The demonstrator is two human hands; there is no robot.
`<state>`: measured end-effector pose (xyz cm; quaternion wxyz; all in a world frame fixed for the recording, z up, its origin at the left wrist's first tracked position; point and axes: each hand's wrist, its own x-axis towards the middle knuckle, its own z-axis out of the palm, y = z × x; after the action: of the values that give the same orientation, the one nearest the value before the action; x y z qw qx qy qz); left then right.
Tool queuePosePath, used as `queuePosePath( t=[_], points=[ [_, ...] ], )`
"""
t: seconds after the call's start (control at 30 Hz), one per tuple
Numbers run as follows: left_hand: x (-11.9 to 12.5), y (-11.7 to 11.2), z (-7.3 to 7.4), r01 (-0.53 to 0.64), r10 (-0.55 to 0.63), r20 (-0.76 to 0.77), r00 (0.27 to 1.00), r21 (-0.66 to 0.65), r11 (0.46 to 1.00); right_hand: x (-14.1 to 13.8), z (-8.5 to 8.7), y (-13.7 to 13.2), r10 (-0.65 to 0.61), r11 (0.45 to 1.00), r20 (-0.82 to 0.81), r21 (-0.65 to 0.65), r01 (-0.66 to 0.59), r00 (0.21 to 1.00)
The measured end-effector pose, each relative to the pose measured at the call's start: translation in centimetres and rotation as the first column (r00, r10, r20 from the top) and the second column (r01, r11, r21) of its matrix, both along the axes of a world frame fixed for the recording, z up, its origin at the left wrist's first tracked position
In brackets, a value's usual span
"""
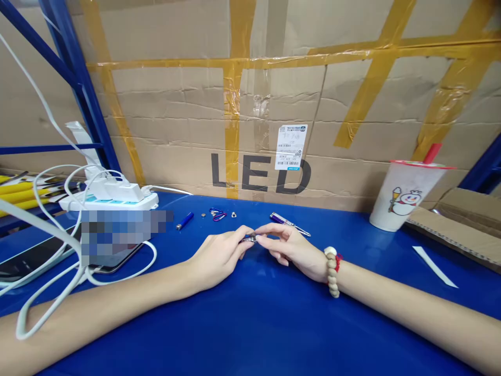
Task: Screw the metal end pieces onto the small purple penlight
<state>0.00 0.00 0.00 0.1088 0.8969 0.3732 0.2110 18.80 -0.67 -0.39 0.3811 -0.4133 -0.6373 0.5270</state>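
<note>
At the centre of the frame, just below mid-height, the left hand (219, 256) and the right hand (291, 248) meet over a small dark-and-silver piece (248, 239). The left fingers grip its body; the right thumb and forefinger pinch its right end — the fingers hide much of it, so its exact shape cannot be told. Beyond the hands, on the blue surface (258, 324), a blue cylinder (185, 221) lies left of centre, followed rightward by a small round disc (203, 215), a blue carabiner (215, 210), a purple carabiner (219, 217) and a small metal fitting (234, 214). A purple-and-silver pen-like tool (282, 220) lies just beyond the right hand. A lidded cup (385, 209) with a red straw (432, 153) stands at right — a white strip (434, 266) lies nearer, lower right.
</note>
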Motion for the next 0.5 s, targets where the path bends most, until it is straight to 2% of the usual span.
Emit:
queuePosePath(
  t=[0.27, 0.5],
  points=[
    [-0.17, 0.03, -0.08, 0.031, -0.031, 0.014, 0.999, -0.016, 0.999, 0.04, -0.19, 0.12, -0.074, 0.997, 0.039, 0.002, 0.074, 0.997],
    [-0.42, 0.44, -0.27, 0.122, -0.118, 0.039, 0.992, -0.119, 0.985, -0.09, 0.28, -0.18, -0.071, 0.997, 0.114, 0.006, 0.071, 0.991]
  ],
)
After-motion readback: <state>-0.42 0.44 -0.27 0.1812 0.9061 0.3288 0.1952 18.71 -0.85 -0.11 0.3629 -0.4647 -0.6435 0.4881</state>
